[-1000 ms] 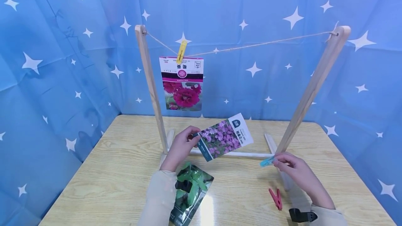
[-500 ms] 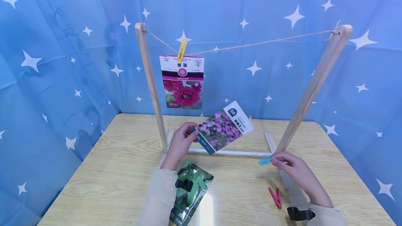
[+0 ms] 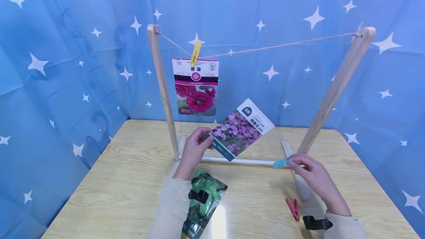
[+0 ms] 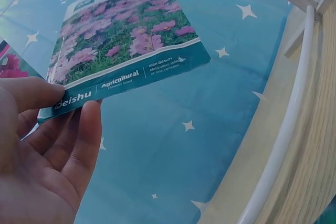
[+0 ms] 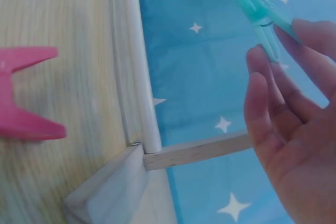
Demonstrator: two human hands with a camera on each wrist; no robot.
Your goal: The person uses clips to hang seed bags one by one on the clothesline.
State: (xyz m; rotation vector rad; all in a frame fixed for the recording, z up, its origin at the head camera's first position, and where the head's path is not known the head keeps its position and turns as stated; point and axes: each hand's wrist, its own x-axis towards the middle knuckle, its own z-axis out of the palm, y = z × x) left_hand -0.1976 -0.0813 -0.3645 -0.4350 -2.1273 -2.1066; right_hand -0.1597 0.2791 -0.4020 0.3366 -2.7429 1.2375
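The left hand (image 3: 193, 150) pinched the dark green lower end of a purple-flowered seed packet (image 3: 239, 130) between thumb and fingers, above the worktop (image 3: 116, 180). The packet's long axis slanted away from that hand, up and rightward, its white end free and lower than the string (image 3: 252, 50). Right of it and lower, not touching, the right hand (image 3: 308, 170) pinched a blue clothespin (image 3: 281, 163), its free end pointing left. Beyond, set in from the worktop's far edge, two wooden posts (image 3: 335, 91) carried the sagging string; at its left, a yellow clothespin (image 3: 196, 52) held a magenta-flowered packet (image 3: 196, 87). Toward the near edge lay a leafy green packet (image 3: 216, 187), partly behind the left sleeve (image 3: 170, 209), and a red clothespin (image 3: 293, 209).
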